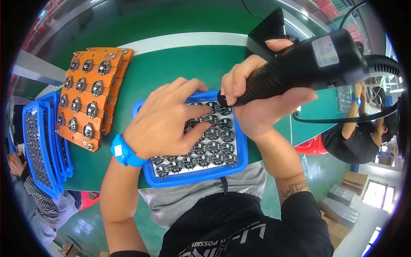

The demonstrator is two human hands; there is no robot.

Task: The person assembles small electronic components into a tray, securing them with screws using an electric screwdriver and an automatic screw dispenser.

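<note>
Left fingers: the left hand (165, 118) lies flat and spread, palm down, on the tray (241, 147); index and middle fingertips press on parts (212, 147) near the tray's middle, grasping nothing.
Right fingers: the right hand (257, 100) is wrapped around the black tool (299, 68); thumb on top, fingers curled under the barrel.
Tool: thick, matte black plastic, with a pale label on its body; its narrow tip points down at the tray's upper row, just beside the left fingertips. A black cable loops off to the right.
Tray: blue plastic with rounded corners and a raised rim, resting on the near edge of the green bench (171, 68), right in front of the person.
Parts: small, round and dark, set in neat rows on a pale insert.
Hidden: the left hand covers the tray's upper left; whether the tool tip touches a part cannot be told.
Wrist: a blue band (124, 150) on the left wrist.
Left of tray: orange boards (87, 96), stacked, carrying round metal-rimmed pieces; further left, more blue trays (40, 145), partly cut by the rim.
</note>
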